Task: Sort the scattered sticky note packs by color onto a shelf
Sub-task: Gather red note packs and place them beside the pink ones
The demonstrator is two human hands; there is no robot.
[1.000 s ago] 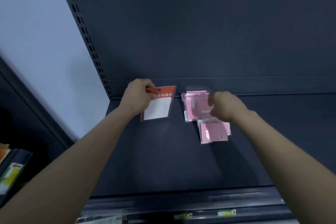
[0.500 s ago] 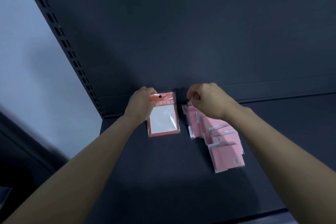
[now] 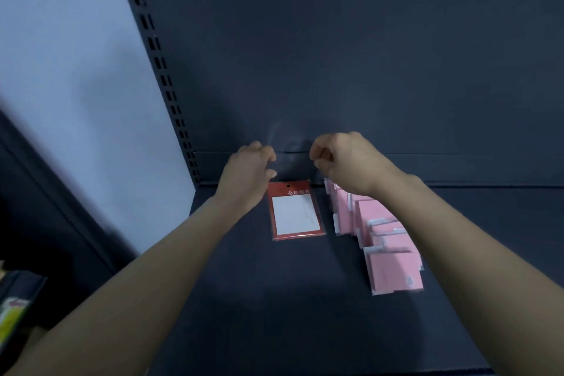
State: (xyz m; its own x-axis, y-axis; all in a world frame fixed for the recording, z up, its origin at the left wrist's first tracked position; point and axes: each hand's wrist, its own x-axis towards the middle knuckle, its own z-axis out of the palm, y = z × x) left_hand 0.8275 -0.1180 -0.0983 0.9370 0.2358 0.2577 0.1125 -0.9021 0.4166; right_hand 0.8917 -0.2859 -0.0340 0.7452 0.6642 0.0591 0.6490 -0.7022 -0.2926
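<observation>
One red pack (image 3: pixel 295 210) lies just beside the left hand (image 3: pixel 247 174).

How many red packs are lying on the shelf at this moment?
1. The red pack lies flat on the shelf near its back edge, just left of the overlapping pink packs. Another pack beneath it would be hidden.

The left arm (image 3: pixel 152 268) and right arm (image 3: pixel 457 238) reach forward side by side. The left grip (image 3: pixel 248 174) hovers with fingers loosely bent and thumb apart, holding nothing. The right grip (image 3: pixel 345 162) is curled into a loose, empty fist.
</observation>
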